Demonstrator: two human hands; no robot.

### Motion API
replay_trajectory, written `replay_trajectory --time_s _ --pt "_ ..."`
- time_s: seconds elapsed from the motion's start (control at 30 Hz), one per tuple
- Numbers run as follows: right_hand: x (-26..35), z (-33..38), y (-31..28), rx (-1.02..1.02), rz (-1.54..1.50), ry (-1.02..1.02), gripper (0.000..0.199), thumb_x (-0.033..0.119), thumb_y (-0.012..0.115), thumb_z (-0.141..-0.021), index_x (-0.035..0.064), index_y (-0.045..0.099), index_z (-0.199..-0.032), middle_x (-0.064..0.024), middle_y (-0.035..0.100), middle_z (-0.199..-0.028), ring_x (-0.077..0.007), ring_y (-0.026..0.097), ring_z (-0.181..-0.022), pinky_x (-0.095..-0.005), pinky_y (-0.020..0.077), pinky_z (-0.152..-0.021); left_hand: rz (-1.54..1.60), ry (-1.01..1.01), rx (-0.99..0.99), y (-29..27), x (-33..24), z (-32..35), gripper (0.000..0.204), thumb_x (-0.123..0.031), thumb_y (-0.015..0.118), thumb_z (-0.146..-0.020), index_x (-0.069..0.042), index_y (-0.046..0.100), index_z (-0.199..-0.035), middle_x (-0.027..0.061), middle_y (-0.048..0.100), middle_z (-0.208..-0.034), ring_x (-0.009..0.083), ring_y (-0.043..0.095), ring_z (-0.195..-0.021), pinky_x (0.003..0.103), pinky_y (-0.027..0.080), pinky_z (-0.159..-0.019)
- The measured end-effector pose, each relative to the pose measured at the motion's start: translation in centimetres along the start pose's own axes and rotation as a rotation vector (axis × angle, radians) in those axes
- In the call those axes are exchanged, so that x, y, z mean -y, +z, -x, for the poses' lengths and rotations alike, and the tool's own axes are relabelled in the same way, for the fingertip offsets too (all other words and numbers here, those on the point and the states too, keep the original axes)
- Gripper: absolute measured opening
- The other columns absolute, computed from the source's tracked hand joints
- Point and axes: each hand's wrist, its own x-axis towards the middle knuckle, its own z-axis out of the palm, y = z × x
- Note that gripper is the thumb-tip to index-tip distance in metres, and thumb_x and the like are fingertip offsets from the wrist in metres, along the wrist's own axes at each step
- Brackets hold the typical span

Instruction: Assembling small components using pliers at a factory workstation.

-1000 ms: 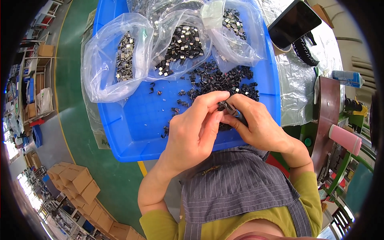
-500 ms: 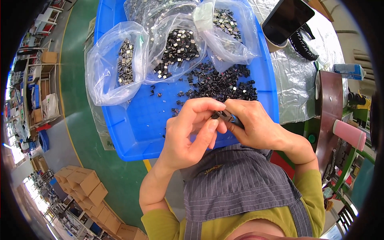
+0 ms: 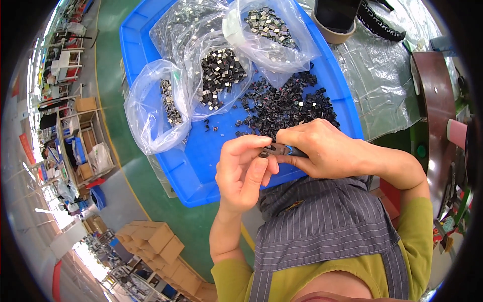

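My left hand is closed around a small dark part, held at the tips of the thumb and fingers. Small pliers with dark handles and a touch of blue are gripped in my right hand. Their jaws point left and meet my left fingertips at the small part; whether they bite on it is too small to tell. Both hands are over the near side of a blue tray. Beyond them lies a loose heap of small black pieces.
Clear plastic bags stand in the tray: a left bag, a middle bag and a far right bag, holding small metallic and black pieces. A phone rests in a round holder on the foil-covered table. Cardboard boxes stand at lower left.
My view has turned and shifted, so the tray and bags appear tilted. The small part and the pliers' jaws show a little farther apart at my left fingertips. Both hands keep their holds.
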Motion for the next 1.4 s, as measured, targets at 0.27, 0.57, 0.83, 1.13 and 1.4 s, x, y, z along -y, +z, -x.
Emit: replay_trajectory --time_s 0.27,0.57,0.83,1.13,1.4 --pt "0.2 0.2 -1.5 0.182 -0.181 0.070 0.021 0.020 0.059 -0.090 -0.0001 0.053 -0.091 -0.0221 0.059 -0.070 -0.0415 0.060 -0.072 -0.0480 0.0452 -0.061 -0.044 -0.003 -0.033 -0.5 0.3 0.4 0.032 -0.008 0.052 -0.096 -0.001 0.035 -0.122 0.0145 0.062 -0.079 0.0098 0.051 -0.057 0.019 0.041 -0.051" --pt "-0.2 0.2 -1.7 0.217 -0.240 0.068 0.026 0.024 0.056 -0.092 -0.0011 0.053 -0.095 -0.0237 0.061 -0.081 -0.0433 0.059 -0.082 -0.0495 0.0446 -0.070 0.072 -0.060 -0.066 -0.5 0.4 0.0 0.020 -0.003 0.054 -0.094 -0.004 0.039 -0.107 0.0169 0.062 -0.078 0.0105 0.052 -0.054 0.020 0.042 -0.047" --pt "0.0 0.0 -1.8 0.239 -0.208 0.109 0.027 0.025 0.055 -0.092 -0.0013 0.054 -0.097 -0.0237 0.062 -0.083 -0.0428 0.059 -0.084 -0.0487 0.0455 -0.072 0.140 -0.141 -0.067 -0.8 0.1 -0.4 0.015 -0.004 0.055 -0.093 -0.004 0.042 -0.102 0.0180 0.063 -0.074 0.0092 0.049 -0.047 0.020 0.040 -0.042" --pt "0.4 0.0 -1.9 0.217 -0.090 0.166 0.030 0.029 0.058 -0.090 -0.0008 0.056 -0.092 -0.0229 0.061 -0.069 -0.0420 0.061 -0.071 -0.0486 0.0469 -0.063 0.111 -0.176 -0.129 -0.3 -0.1 -0.5 0.015 -0.002 0.055 -0.093 -0.003 0.044 -0.103 0.0167 0.064 -0.076 0.0108 0.053 -0.049 0.021 0.044 -0.046" --pt "0.3 0.2 -2.0 0.169 -0.127 0.180 0.030 0.029 0.059 -0.090 -0.0012 0.056 -0.090 -0.0230 0.059 -0.064 -0.0427 0.060 -0.068 -0.0483 0.0460 -0.060 -0.733 0.183 -0.100 -0.9 0.4 -0.4 0.020 0.001 0.069 -0.080 0.000 0.056 -0.095 0.0124 0.063 -0.078 0.0186 0.059 -0.056 0.028 0.046 -0.049"
